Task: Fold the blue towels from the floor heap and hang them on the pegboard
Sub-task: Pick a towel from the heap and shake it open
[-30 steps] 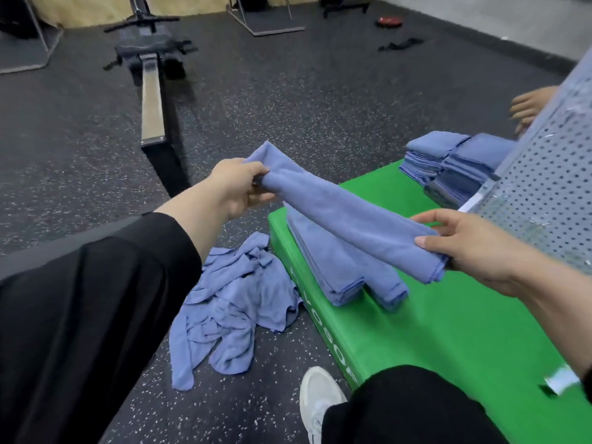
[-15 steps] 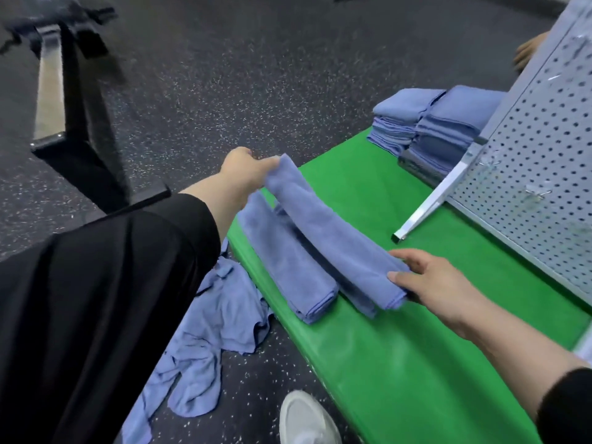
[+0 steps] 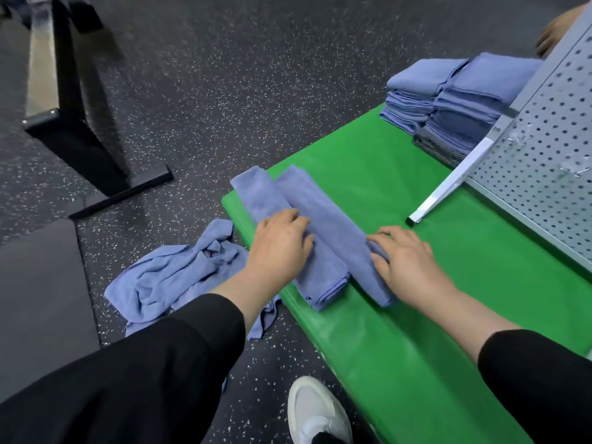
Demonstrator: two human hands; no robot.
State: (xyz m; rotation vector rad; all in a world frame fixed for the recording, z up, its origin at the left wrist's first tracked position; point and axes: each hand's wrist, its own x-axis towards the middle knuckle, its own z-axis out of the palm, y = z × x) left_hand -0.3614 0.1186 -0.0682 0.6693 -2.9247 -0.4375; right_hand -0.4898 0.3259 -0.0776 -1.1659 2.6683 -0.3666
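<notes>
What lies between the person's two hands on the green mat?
In the head view, one long folded blue towel spans between the left hand and right hand.

Loose black long sleeves (image 3: 134,373) pushed above bare wrists, white sneaker (image 3: 315,411), black trouser leg

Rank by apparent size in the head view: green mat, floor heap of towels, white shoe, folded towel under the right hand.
1. green mat
2. floor heap of towels
3. folded towel and white shoe: look alike; the shoe is nearer the camera and cropped, so unranked.
</notes>
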